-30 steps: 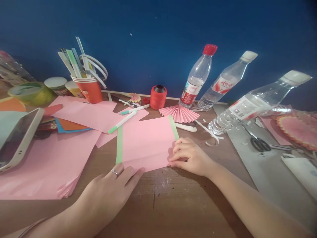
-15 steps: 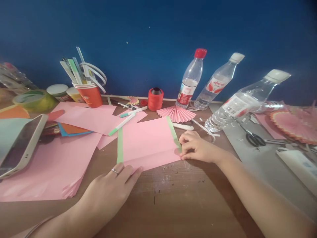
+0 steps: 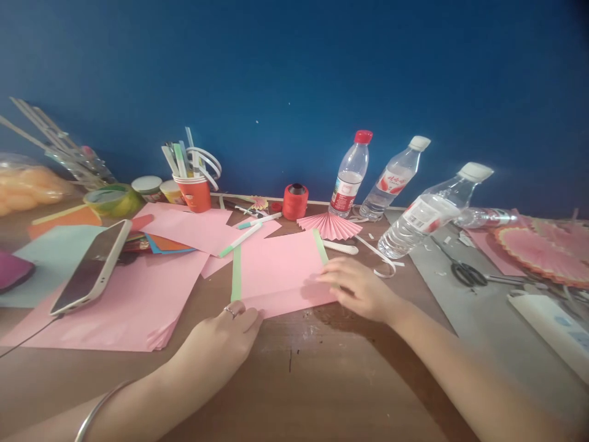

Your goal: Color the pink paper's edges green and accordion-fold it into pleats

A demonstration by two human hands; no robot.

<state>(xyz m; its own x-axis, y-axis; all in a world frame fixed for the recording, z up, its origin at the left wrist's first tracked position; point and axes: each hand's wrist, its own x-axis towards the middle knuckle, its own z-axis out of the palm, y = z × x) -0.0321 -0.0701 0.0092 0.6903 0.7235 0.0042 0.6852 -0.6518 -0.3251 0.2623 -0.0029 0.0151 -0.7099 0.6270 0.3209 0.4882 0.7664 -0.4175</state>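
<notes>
A pink sheet of paper point(image 3: 280, 264) with green strips along its left and right edges lies on the table, with a crease line near its front edge. My left hand point(image 3: 232, 331), wearing a ring, is closed on the sheet's front left corner, fingers bent over the edge. My right hand point(image 3: 361, 288) rests at the front right corner, its fingers stretched out over the paper and the right green strip. Just behind the sheet are a pleated pink paper fan point(image 3: 329, 226), a white-handled cutter point(image 3: 340, 247) and a green-and-white marker point(image 3: 242, 239).
Bottles point(image 3: 352, 178) stand at the back right, beside scissors point(image 3: 467, 273) and pink pleated rosettes point(image 3: 547, 252). A red thread spool point(image 3: 295, 202) and a red paper cup point(image 3: 196, 195) of pens stand along the wall. At left, a phone point(image 3: 92, 270) lies on pink sheets point(image 3: 138, 307).
My right hand has gone from bent fingers at the sheet's right edge to fingers stretched over it. My left hand stays at the front left corner. The view has shifted, showing more at left.
</notes>
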